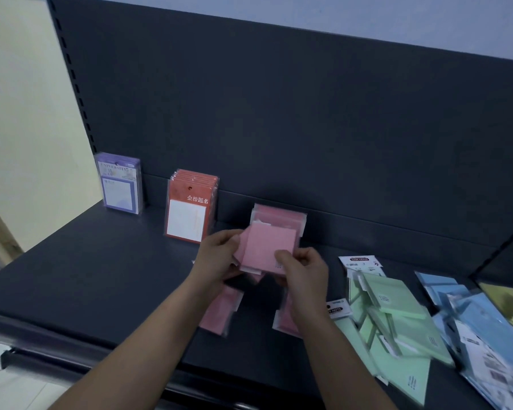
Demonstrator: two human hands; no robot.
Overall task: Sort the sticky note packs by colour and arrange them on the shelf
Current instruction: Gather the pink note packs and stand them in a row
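The left hand (219, 253) pinches the left side of a small bunch of pink packs (268, 250), with its fingers curled round the edge. The right hand (302, 266) pinches the bottom right corner in the same way. The bunch is up in the air, just in front of the pink row (279, 214). That row stands against the back wall of the shelf (101, 276).

The job right now looks like making the bunch neat so it can join that row. The packs in the bunch look a bit fanned out, so tap the edges even first. Then set them down standing up, flat side to the front, touching the pink row. Do not let them lean on the red row (191, 208) next to it. The clear wrappers look slippery, so hold both sides until the packs stand by themselves.

There is no box or tray here — the shelf holds it all. At the back stand the purple row (120, 182), the red row and the pink row. Some flat pink packs (219, 312) lie under the arms and need picking up too. On the right lie a messy green pile (397, 321) and a blue pile (474, 324). At the far edge is something yellow (510, 303) — it is too cut off to tell what.
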